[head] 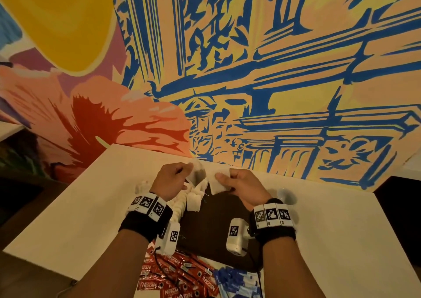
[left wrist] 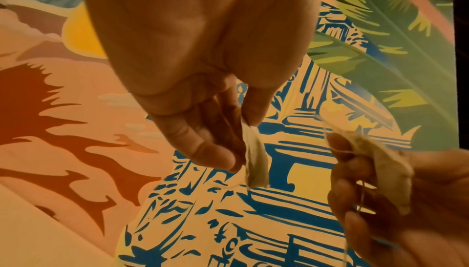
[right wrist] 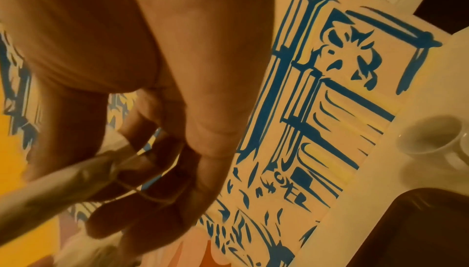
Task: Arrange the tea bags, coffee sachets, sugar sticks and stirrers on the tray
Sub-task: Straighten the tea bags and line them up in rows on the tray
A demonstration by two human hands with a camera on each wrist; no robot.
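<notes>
Head view: above the dark tray's (head: 216,224) far edge, left hand (head: 169,180) pinches one tea bag (head: 197,172), right hand (head: 245,183) pinches another (head: 219,180). Both bags look light, soft and easy to tear; hold them at the paper edges.

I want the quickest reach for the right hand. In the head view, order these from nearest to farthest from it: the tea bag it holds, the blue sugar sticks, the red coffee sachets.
1. Tea bag: pinched in the right hand itself.
2. Blue sugar sticks: near edge, under the right forearm.
3. Red coffee sachets: near edge, further left.
</notes>
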